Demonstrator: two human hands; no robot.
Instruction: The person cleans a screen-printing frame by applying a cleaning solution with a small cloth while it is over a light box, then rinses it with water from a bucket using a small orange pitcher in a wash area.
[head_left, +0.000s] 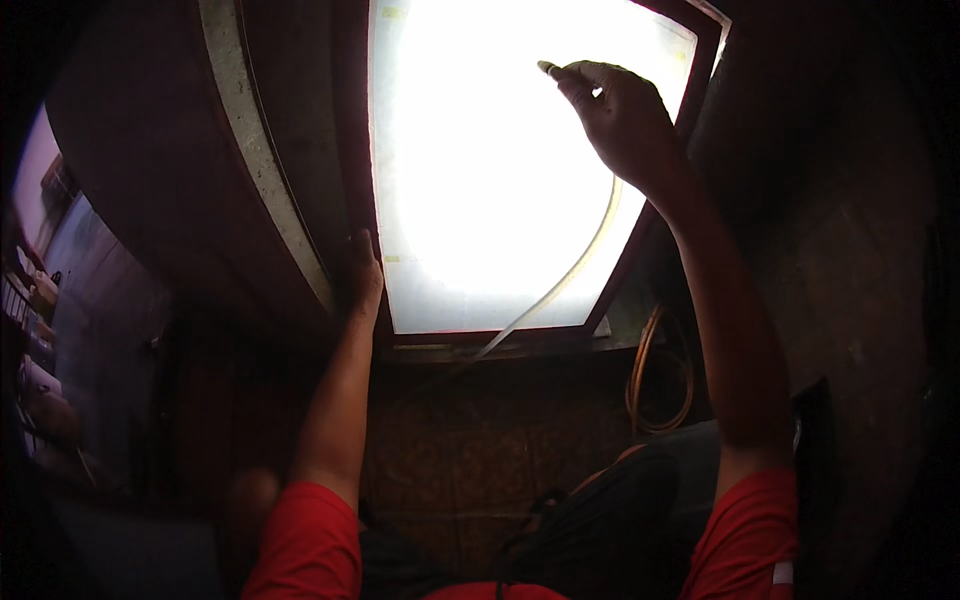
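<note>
A brightly glowing white panel in a dark red frame fills the upper middle, with its lower edge toward me. My left hand is closed on the frame's left side, its fingers mostly hidden in shadow. Over the upper right of the panel, my right hand pinches the end of a thin pale hose; the dark tip points up and left. From under that hand the hose curves down across the panel and over the frame's near edge. No liquid can be made out against the glare.
A coiled orange hose hangs below the frame at right. Left of the frame runs a curved pale ledge. Patterned floor tiles show beneath, by my knees. At the far left, several unclear objects stand beside a lit floor.
</note>
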